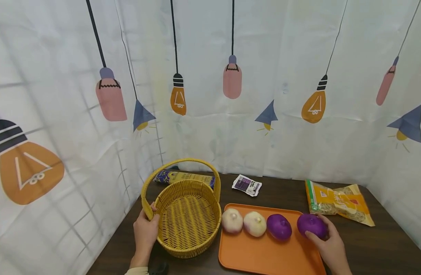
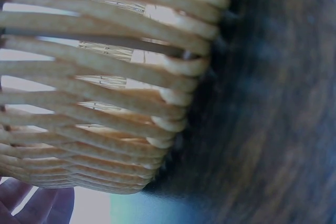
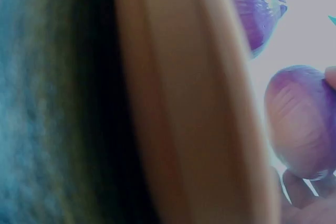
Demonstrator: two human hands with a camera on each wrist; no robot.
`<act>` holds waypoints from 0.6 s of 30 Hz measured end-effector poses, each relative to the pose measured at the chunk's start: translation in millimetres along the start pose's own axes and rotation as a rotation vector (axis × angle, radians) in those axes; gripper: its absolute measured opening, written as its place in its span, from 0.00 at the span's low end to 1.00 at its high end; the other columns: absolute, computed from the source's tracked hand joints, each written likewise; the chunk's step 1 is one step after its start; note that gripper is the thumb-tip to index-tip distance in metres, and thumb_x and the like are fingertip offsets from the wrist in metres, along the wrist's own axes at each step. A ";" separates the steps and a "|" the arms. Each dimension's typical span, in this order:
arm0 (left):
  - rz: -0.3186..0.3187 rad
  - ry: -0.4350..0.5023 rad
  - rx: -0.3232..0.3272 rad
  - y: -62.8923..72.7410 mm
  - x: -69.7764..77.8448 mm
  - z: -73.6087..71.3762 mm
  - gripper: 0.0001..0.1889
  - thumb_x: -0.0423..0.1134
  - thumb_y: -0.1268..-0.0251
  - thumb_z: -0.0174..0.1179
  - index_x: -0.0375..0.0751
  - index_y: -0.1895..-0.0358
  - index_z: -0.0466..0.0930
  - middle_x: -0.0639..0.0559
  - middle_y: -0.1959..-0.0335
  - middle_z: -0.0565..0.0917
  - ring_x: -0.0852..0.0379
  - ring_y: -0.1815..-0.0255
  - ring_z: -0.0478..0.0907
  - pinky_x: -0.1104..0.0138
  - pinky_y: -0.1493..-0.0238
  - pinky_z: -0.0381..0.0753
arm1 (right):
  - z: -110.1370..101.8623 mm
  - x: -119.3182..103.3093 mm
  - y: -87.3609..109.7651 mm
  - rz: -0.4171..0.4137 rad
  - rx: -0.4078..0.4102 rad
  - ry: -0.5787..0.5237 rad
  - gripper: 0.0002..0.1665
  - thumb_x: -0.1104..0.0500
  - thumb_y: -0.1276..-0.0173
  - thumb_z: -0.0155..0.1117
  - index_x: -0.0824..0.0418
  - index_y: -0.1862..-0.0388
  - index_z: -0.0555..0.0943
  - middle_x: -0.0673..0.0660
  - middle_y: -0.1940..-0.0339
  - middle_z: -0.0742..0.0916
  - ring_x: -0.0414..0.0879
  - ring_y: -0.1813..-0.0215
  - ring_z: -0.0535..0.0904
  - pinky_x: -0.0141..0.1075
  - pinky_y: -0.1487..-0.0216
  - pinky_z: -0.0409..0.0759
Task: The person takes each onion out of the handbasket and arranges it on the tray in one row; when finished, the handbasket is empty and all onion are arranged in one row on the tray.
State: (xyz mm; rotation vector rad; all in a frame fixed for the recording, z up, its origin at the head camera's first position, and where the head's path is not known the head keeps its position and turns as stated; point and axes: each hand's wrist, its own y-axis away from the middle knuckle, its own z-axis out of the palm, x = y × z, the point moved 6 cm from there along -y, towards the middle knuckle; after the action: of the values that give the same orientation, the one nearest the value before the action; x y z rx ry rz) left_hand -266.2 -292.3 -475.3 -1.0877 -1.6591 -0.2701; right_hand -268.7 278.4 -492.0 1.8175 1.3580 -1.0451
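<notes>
At the left of the head view my left hand (image 1: 146,227) grips the yellow woven basket (image 1: 215,238) by its rim near the foot of the handle. The basket stands upright with nothing inside. On the right, my right hand (image 1: 328,242) holds a purple onion (image 1: 310,224) between thumb and fingers, over the right side of the orange tray (image 1: 265,254). To its left another purple onion (image 1: 279,227) and two white onions, one in the middle (image 1: 255,224) and one at the left (image 1: 232,220), sit in a row on the tray. The right wrist view shows the held onion (image 3: 299,121) closely.
Behind the basket lies a blue and yellow packet (image 1: 205,178). A small white and purple sachet (image 1: 247,185) is at the back middle. An orange and yellow bag (image 1: 339,202) lies right of the tray on the dark table (image 1: 110,256). A printed curtain (image 1: 282,152) hangs behind.
</notes>
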 end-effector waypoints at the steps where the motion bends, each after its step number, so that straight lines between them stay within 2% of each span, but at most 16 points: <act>1: 0.002 0.003 0.000 -0.1 -0.2 -0.1 0.07 0.30 0.39 0.56 0.39 0.59 0.79 0.42 0.44 0.82 0.55 0.77 0.71 0.68 0.78 0.69 | 0.8 1.1 -0.8 0.006 -0.013 0.007 0.54 0.46 0.37 0.69 0.63 0.23 0.52 0.73 0.28 0.63 0.66 0.36 0.66 0.50 0.46 0.75; 12: 0.013 0.006 -0.015 -0.9 -1.5 0.5 0.07 0.30 0.39 0.55 0.39 0.59 0.79 0.41 0.42 0.81 0.55 0.77 0.71 0.68 0.78 0.69 | 8.4 7.9 -5.8 0.006 -0.094 0.043 0.53 0.51 0.38 0.70 0.64 0.23 0.51 0.75 0.27 0.59 0.71 0.32 0.60 0.64 0.36 0.63; 18: 0.015 -0.003 -0.005 -1.0 -1.9 0.3 0.08 0.30 0.39 0.56 0.39 0.58 0.79 0.41 0.43 0.82 0.54 0.74 0.73 0.68 0.77 0.70 | 10.4 9.0 -6.8 -0.004 -0.104 0.081 0.54 0.47 0.38 0.70 0.64 0.23 0.52 0.75 0.28 0.59 0.72 0.33 0.61 0.65 0.38 0.64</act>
State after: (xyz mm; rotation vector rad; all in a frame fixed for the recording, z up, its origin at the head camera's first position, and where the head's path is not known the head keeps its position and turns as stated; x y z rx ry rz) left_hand -267.2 -293.6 -476.7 -1.1040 -1.6529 -0.2633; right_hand -276.2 275.6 -505.0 1.7984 1.4371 -0.8943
